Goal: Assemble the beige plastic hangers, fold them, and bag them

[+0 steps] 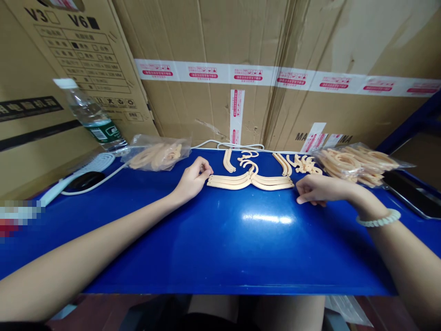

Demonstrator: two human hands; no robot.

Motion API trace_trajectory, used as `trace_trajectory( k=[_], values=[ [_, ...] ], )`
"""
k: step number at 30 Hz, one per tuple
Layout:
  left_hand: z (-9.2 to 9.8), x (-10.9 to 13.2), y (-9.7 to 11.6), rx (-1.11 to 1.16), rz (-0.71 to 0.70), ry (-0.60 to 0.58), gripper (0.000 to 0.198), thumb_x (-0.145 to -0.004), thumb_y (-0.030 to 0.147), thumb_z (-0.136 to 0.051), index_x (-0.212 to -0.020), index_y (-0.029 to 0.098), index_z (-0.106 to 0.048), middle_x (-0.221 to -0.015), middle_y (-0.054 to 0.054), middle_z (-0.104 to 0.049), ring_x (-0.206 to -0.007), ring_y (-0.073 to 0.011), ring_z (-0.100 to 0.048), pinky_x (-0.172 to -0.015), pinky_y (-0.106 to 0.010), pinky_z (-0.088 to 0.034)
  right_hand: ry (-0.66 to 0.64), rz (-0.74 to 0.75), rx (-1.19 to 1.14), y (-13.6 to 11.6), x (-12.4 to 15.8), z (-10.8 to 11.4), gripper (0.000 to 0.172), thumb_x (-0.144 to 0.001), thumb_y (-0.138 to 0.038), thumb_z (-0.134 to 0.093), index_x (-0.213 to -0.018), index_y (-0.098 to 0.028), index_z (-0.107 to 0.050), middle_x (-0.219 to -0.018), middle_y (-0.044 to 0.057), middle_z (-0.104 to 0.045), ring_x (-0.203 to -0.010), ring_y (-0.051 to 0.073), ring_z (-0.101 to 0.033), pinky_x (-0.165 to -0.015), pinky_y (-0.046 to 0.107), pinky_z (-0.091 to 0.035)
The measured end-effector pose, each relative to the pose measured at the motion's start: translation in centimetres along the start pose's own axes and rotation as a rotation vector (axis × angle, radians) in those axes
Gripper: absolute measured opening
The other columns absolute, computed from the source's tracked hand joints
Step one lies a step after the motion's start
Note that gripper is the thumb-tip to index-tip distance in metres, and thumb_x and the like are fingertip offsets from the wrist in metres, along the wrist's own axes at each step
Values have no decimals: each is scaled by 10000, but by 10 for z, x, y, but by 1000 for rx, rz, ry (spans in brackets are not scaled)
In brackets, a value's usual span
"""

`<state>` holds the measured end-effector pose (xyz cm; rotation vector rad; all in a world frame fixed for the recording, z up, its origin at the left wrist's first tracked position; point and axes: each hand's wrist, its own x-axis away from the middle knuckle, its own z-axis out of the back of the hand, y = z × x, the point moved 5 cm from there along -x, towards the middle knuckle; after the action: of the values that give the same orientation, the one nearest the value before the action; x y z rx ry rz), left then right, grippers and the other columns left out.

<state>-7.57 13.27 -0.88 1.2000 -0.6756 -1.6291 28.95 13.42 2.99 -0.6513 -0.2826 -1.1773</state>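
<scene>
Apparent step is aligning: beige hanger-shaped set point(237, 186) lies on blue table point(206, 243) between left hand point(193, 180) and right hand point(316, 187), fingers curled on both, any grip indeterminable; further adjustment would call for light fingertip pressure.

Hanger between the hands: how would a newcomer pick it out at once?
On the blue table, look between the left hand and the right hand. The beige hanger lies there, curved arms spread to both sides, hook pointing toward the cardboard boxes. Unlike the loose pieces behind it, its arms and hook meet in one hanger shape.
</scene>
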Motion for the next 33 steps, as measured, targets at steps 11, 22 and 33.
trace_trajectory(
  k=[11,22,33],
  values=[
    [1,1,5,-38,-5,-8,68,-821,206,-533,-822,221,-466,-865,-18,-670,-786,-178,-619,-736,-316,-469,-5,5,13,2,-2,0,483,-702,-671,-684,-703,-214,-529,-586,17,-617,-493,171,-582,-480,264,-417],
    [1,0,8,-62,-5,3,66,-798,207,-540,-791,217,-475,-882,-36,-671,-858,-204,-643,-776,-340,-482,-5,15,3,0,0,0,450,-703,-639,-669,-698,-214,-523,-581,18,-610,-496,167,-576,-475,263,-420],
    [2,0,9,-93,-9,12,87,-784,156,-514,-774,222,-458,-881,-31,-684,-853,-202,-642,-797,-348,-487,-12,12,-1,0,0,0,492,-696,-684,-682,-705,-220,-519,-589,14,-607,-501,170,-575,-483,268,-420]
  ],
)
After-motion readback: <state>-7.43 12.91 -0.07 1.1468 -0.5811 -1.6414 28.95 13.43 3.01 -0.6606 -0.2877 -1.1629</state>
